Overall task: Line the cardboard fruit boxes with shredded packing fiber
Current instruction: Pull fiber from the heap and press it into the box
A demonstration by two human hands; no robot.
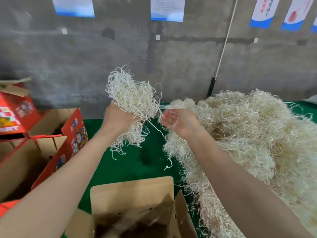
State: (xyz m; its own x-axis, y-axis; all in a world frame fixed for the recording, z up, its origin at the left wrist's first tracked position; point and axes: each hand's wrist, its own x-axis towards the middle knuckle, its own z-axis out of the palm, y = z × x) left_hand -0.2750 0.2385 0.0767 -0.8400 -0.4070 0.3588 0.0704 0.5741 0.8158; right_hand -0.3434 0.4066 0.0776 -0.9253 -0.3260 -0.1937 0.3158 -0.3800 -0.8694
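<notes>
A tangled clump of pale, cream-coloured shredded packing fiber [133, 98] sits mid-frame, gripped in the left hand [118, 117], fingers closed around it. The right hand [178, 121] hangs beside it, fingers spread wide, strands trailing. A large heap of the same fiber [248, 134] fills the right, on the green counter [130, 167]. An open brown cardboard box [137, 203] stands at bottom centre; red printed boxes [68, 134] at left, writing unreadable.
</notes>
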